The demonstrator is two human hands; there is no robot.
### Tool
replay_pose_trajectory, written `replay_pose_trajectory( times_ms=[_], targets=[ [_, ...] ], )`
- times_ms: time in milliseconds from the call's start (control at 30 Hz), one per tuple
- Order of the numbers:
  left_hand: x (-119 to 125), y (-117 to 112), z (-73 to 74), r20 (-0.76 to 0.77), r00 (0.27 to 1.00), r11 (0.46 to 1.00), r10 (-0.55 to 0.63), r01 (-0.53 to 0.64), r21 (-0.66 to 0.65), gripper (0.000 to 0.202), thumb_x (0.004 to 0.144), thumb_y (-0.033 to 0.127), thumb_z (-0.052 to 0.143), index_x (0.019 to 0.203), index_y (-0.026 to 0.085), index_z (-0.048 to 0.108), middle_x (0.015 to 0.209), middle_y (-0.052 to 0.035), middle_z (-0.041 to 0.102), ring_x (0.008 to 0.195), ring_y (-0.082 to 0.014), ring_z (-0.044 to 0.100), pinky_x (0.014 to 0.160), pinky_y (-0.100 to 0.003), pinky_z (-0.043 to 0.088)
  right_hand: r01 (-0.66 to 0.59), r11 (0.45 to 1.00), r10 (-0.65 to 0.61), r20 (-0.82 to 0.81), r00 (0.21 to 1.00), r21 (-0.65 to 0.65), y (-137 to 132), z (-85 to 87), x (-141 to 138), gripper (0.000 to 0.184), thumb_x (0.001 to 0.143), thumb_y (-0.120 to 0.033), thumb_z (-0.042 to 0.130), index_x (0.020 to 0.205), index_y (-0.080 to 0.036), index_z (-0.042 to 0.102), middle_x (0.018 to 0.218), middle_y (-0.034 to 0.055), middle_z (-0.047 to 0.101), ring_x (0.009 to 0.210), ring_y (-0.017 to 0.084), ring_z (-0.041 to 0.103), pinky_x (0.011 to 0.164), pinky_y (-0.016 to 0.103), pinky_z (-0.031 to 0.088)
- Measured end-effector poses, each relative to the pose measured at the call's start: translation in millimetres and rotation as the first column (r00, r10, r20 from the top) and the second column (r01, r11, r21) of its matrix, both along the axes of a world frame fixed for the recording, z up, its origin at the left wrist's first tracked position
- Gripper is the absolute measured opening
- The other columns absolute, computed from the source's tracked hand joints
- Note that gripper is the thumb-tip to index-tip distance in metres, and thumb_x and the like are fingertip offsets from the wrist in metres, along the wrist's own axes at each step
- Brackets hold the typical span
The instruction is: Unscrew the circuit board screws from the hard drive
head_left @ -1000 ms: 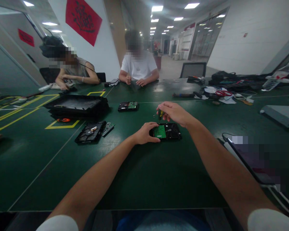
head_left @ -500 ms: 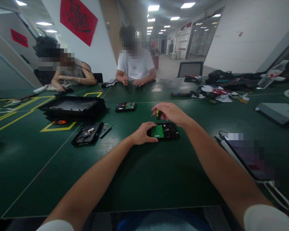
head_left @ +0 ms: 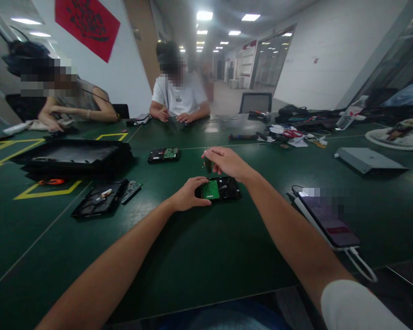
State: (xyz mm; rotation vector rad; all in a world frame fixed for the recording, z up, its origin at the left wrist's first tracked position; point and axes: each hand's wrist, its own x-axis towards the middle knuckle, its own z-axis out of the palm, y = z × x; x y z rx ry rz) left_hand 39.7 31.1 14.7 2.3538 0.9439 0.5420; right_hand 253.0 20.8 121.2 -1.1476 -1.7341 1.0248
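Observation:
A hard drive (head_left: 229, 188) with a green circuit board lies on the table in front of me. My left hand (head_left: 188, 194) grips its left end, thumb along the near edge and fingers at the far edge. Above the drive's far side, my right hand (head_left: 228, 161) is closed around a small screwdriver (head_left: 208, 165) with a dark handle. Its tip is too small to make out clearly. To the left lie an opened hard drive (head_left: 99, 201) and a loose circuit board (head_left: 131, 191); another hard drive (head_left: 163, 155) sits farther back.
Stacked black trays (head_left: 72, 156) stand at left, beside an orange tool (head_left: 53, 182). On the right are a phone (head_left: 330, 220) with a white cable, a grey metal case (head_left: 370, 160) and a plastic bottle (head_left: 351, 113). Two people sit across the green table (head_left: 206, 256).
My view has turned slightly right, so everything sits farther left. The screwdriver in my right hand has rotated a little; my left hand keeps its hold on the hard drive.

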Motion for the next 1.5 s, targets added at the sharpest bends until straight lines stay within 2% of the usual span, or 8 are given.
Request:
replay_pose_trajectory(
  times_ms=[167, 333, 500, 667, 767, 967, 1267, 1500],
  targets=[
    [0.4, -0.9, 2.6, -0.005, 1.0, 1.0, 0.007, -0.007, -0.004, 0.089, 0.072, 0.058, 0.083, 0.147, 0.022, 0.052, 0.156, -0.0137, 0.047, 0.146, -0.0371, 0.04, 0.124, -0.053, 0.033, 0.059, 0.998, -0.059, 0.017, 0.998, 0.0, 0.9, 0.6, 1.2, 0.024, 0.095, -0.038, 0.067, 0.082, -0.019, 0.061, 0.065, 0.0004, 0.065, 0.053, 0.009, 0.056, 0.046, 0.019, 0.043],
    [0.6, -2.0, 4.0, -0.013, 1.0, 1.0, 0.01, -0.011, -0.003, 0.089, 0.072, 0.058, 0.084, 0.147, 0.023, 0.052, 0.157, -0.0135, 0.046, 0.147, -0.0375, 0.039, 0.124, -0.055, 0.031, 0.056, 0.997, -0.059, -0.068, 0.996, -0.052, -3.5, 6.4, 0.0, 0.006, 0.097, -0.026, 0.059, 0.097, -0.02, 0.061, 0.092, 0.0036, 0.076, 0.048, 0.006, 0.051, 0.04, 0.017, 0.038],
    [0.3, -2.0, 4.0, -0.001, 1.0, 1.0, 0.004, -0.004, 0.001, 0.087, 0.073, 0.057, 0.083, 0.146, 0.022, 0.053, 0.155, -0.0145, 0.047, 0.146, -0.0374, 0.04, 0.124, -0.055, 0.032, -0.046, 0.996, 0.038, -0.101, 0.994, -0.071, -7.2, 8.6, -2.3, 0.021, 0.103, -0.035, 0.054, 0.096, -0.019, 0.067, 0.101, 0.0059, 0.075, 0.053, 0.005, 0.055, 0.042, 0.016, 0.04],
    [0.8, 0.3, 2.4, 0.005, 1.0, 1.0, 0.001, -0.001, 0.021, 0.087, 0.071, 0.056, 0.085, 0.145, 0.023, 0.054, 0.154, -0.0137, 0.049, 0.145, -0.0376, 0.042, 0.124, -0.054, 0.032, -0.102, 0.984, 0.073, -0.187, 0.98, -0.147, -6.9, 7.2, -4.8, 0.021, 0.105, -0.03, 0.05, 0.103, -0.019, 0.067, 0.093, 0.0043, 0.07, 0.058, 0.008, 0.061, 0.049, 0.019, 0.05],
    [0.9, 2.2, 0.4, 0.007, 1.0, 0.999, -0.009, 0.009, 0.032, 0.087, 0.071, 0.057, 0.085, 0.145, 0.022, 0.054, 0.153, -0.0138, 0.051, 0.144, -0.0369, 0.043, 0.123, -0.053, 0.033, -0.092, 0.99, 0.072, -0.176, 0.982, -0.103, -4.5, 5.0, -2.8, 0.019, 0.103, -0.03, 0.052, 0.114, -0.023, 0.066, 0.089, 0.0011, 0.067, 0.059, 0.008, 0.062, 0.049, 0.019, 0.049],
    [0.3, 3.9, -2.3, 0.009, 1.0, 1.0, -0.012, 0.012, 0.028, 0.088, 0.071, 0.057, 0.085, 0.146, 0.021, 0.053, 0.153, -0.0142, 0.05, 0.144, -0.0362, 0.043, 0.123, -0.053, 0.033, -0.016, 1.0, 0.016, -0.061, 0.998, 0.006, -0.6, 1.3, 0.9, 0.015, 0.095, -0.035, 0.066, 0.095, -0.019, 0.067, 0.073, -0.0011, 0.062, 0.059, 0.009, 0.057, 0.048, 0.018, 0.043],
    [0.3, 3.5, -1.5, 0.013, 1.0, 0.999, -0.017, 0.017, 0.028, 0.089, 0.071, 0.058, 0.085, 0.146, 0.023, 0.053, 0.154, -0.0135, 0.048, 0.145, -0.0357, 0.042, 0.124, -0.052, 0.033, -0.057, 0.996, 0.05, -0.092, 0.995, -0.07, -1.8, 4.7, -0.6, 0.019, 0.1, -0.032, 0.055, 0.099, -0.02, 0.069, 0.105, 0.0061, 0.075, 0.054, 0.006, 0.056, 0.042, 0.018, 0.039],
    [0.3, 3.5, -1.1, 0.012, 1.0, 0.999, -0.019, 0.018, 0.032, 0.089, 0.071, 0.058, 0.085, 0.146, 0.024, 0.053, 0.155, -0.0127, 0.048, 0.145, -0.0359, 0.042, 0.123, -0.053, 0.033, -0.086, 0.989, 0.063, -0.176, 0.982, -0.124, -2.5, 3.2, -2.4, 0.022, 0.104, -0.033, 0.05, 0.106, -0.02, 0.068, 0.085, 0.004, 0.069, 0.059, 0.01, 0.062, 0.051, 0.021, 0.052]
  ],
)
